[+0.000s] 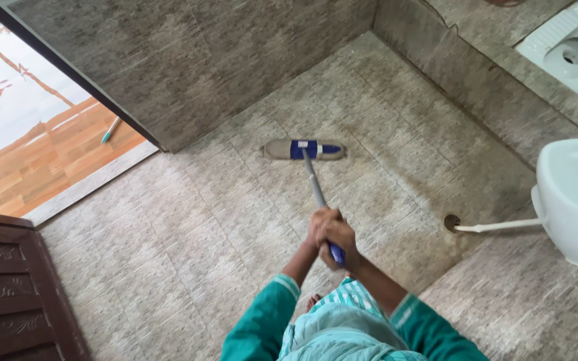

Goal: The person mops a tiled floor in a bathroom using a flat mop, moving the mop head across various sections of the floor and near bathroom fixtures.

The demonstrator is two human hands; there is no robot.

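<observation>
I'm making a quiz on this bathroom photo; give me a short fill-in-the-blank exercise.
1. Both hands grip the handle of a ____.
2. The mop head rests on the tiled ____.
3. The white pipe from the wash basin ends at the floor ____.
4. Beyond the doorway, a ____ lies on the wooden floor.

Missing words: mop; floor; drain; pen
</observation>
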